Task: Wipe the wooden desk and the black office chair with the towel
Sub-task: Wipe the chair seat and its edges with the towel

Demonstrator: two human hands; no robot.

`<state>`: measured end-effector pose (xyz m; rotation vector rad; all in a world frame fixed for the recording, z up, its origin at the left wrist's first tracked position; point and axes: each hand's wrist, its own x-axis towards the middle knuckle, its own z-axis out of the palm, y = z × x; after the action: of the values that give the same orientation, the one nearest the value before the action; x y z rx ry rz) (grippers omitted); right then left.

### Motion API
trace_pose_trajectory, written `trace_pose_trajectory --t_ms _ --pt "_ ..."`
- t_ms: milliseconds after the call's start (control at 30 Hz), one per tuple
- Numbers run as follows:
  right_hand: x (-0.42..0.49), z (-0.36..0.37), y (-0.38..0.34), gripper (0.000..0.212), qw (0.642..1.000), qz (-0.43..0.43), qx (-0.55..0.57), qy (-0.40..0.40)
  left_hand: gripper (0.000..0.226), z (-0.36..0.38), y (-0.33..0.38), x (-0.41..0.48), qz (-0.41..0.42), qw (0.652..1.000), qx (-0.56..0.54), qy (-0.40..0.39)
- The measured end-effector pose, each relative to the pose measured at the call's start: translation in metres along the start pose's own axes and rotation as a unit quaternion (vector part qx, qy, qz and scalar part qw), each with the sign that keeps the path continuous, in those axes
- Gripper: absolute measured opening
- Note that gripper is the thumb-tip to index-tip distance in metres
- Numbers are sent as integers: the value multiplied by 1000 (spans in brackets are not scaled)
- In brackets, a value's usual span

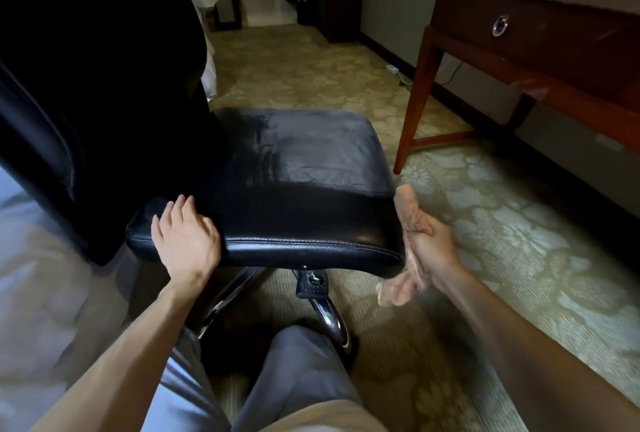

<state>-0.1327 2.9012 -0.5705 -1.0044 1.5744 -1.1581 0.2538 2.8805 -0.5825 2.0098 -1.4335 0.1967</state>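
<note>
The black office chair [301, 168] stands in front of me, its tall backrest at the left and its leather seat showing damp streaks near the back. My left hand [185, 235] rests with spread fingers on the seat's near left corner. My right hand [431, 248] grips a crumpled beige towel [408, 213] just off the seat's near right corner, in the air beside the seat edge. The wooden desk [540, 36] with a ring-pull drawer stands at the right against the wall.
Patterned carpet [485, 209] covers the floor. The chair's chrome base and lever [313, 284] sit under the seat, close to my knees. A white cable and plug [394, 69] lie by the wall. White bedding lies at the left; a doorway opens at the back.
</note>
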Motion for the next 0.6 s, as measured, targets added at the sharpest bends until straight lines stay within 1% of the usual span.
trace_pose_trajectory --t_ms 67,167,233,300,333,433,533,600 --pt "4 0 7 36 998 33 61 -1 63 0 0 0 -3 1000 3 -5" --pt "7 4 18 35 980 103 168 20 65 0 -2 0 0 1000 3 -12" --pt "5 8 22 40 967 160 196 -1 65 1 -2 2 1 1000 1 -10" --pt "7 9 24 50 963 190 192 -18 64 3 -2 3 5 1000 4 -11" --pt "11 9 22 48 963 189 191 -5 64 3 -3 2 8 1000 5 -10" --pt "17 5 4 32 973 154 163 55 63 2 -2 0 11 1000 7 -2" --pt "15 5 -19 34 981 122 135 61 62 3 1 1 2 1000 5 10" --pt "7 8 -30 29 990 93 86 64 62 4 3 1 -4 1000 7 17"
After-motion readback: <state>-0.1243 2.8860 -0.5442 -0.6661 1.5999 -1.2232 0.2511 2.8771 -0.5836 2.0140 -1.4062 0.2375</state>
